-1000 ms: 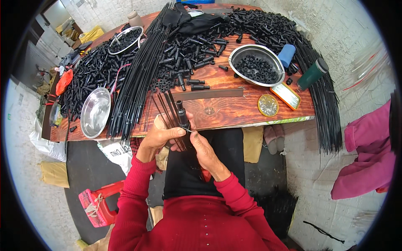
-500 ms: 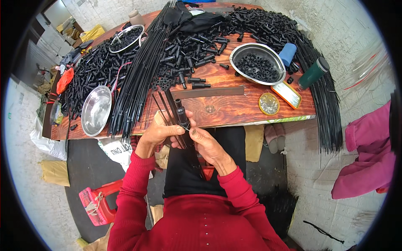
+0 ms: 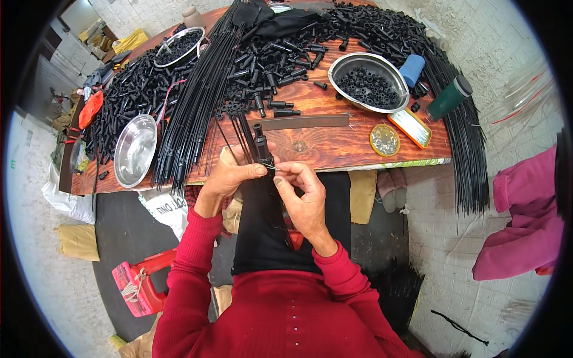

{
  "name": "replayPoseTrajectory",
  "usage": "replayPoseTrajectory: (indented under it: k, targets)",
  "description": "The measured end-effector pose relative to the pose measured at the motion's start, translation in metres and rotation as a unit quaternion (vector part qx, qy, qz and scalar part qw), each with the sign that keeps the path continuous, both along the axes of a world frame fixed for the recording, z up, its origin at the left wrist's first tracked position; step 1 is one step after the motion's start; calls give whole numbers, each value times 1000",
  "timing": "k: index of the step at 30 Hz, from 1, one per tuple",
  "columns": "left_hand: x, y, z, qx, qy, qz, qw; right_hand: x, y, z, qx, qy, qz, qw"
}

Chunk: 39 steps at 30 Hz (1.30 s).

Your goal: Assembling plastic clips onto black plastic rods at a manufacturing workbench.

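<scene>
My left hand (image 3: 231,181) is closed round several thin black rods (image 3: 243,134) and a black stepped plastic fitting (image 3: 261,143), held upright over my lap in front of the table's near edge. Its thumb presses against the fitting's lower end. Close beside it, my right hand (image 3: 305,194) pinches a short, thin, pale wire-like piece (image 3: 273,167) between its fingertips. That piece reaches to the base of the fitting; whether it is a pin or a wire is too small to tell. My left palm and fingers hide part of the rods.
Bundled black rods (image 3: 197,113) lean across heaps of black fittings; more rods (image 3: 468,167) overhang the right edge. A steel bowl (image 3: 373,59) holds small black rings. Nearby are a yellow dish (image 3: 372,142) of shiny bits, a green bottle (image 3: 444,102) and a metal strip (image 3: 298,122).
My right hand has drawn slightly right and up from the fitting, its fingers now more visible, with the pale piece at their tips. My left hand keeps its grip on the rods and fitting.
</scene>
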State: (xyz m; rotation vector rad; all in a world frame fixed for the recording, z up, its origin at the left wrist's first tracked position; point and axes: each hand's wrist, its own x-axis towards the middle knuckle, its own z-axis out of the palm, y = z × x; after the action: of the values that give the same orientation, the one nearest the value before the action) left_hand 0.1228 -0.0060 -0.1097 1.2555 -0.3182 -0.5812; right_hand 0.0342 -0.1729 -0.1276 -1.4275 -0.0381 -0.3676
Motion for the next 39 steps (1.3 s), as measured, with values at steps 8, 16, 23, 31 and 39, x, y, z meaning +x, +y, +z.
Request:
replayPoseTrajectory:
  k: [8, 16, 23, 31, 39]
  targets:
    - [-1, -7, -2, -24, -15, -8, 1000, -1, -3, 6, -89, -70, -39, 993]
    - [0, -13, 1, -7, -20, -2, 1000, 4, -16, 22, -279, -205, -137, 928]
    - [-1, -15, 2, 4, -29, 7, 1000, 12, -27, 23, -350, -198, -154, 903]
    - [3, -16, -4, -25, -15, -13, 1000, -4, -13, 0, -35, 28, -47, 998]
    - [3, -14, -7, -28, -44, -14, 999, -13, 2, -10, 16, 8, 67, 998]
